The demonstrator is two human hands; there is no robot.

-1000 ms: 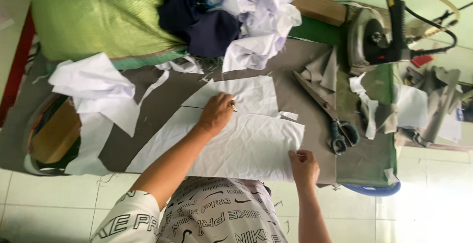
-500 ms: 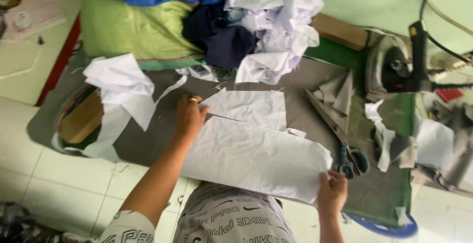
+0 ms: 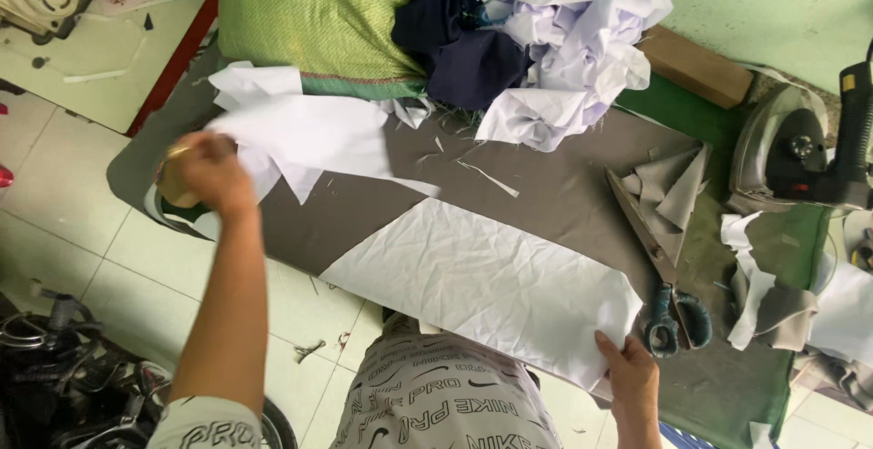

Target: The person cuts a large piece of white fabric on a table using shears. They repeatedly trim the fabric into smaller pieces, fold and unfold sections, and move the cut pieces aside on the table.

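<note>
A large white fabric panel (image 3: pixel 491 285) lies flat across the grey table (image 3: pixel 564 185). My right hand (image 3: pixel 629 378) pinches its near right corner at the table's front edge. My left hand (image 3: pixel 209 171), blurred by motion, is out at the table's left end. It grips a smaller cut piece of white cloth (image 3: pixel 309 135) that trails from it back toward the middle. Under that hand is a pile of white offcuts (image 3: pixel 255 85) and a round basket-like object at the table end.
Scissors (image 3: pixel 668 308) lie right of the panel, beside grey scraps (image 3: pixel 673 185). A clothes iron (image 3: pixel 800 153) stands at the far right. Heaped white cloth (image 3: pixel 573 40), navy cloth (image 3: pixel 464 53) and a green cloth (image 3: pixel 309 17) line the back. A wooden block (image 3: pixel 696 67) lies behind.
My left hand left the middle of the fabric and swung to the table's left end, taking the smaller white piece with it. My right hand stays on the panel's corner. The view shifted left.
</note>
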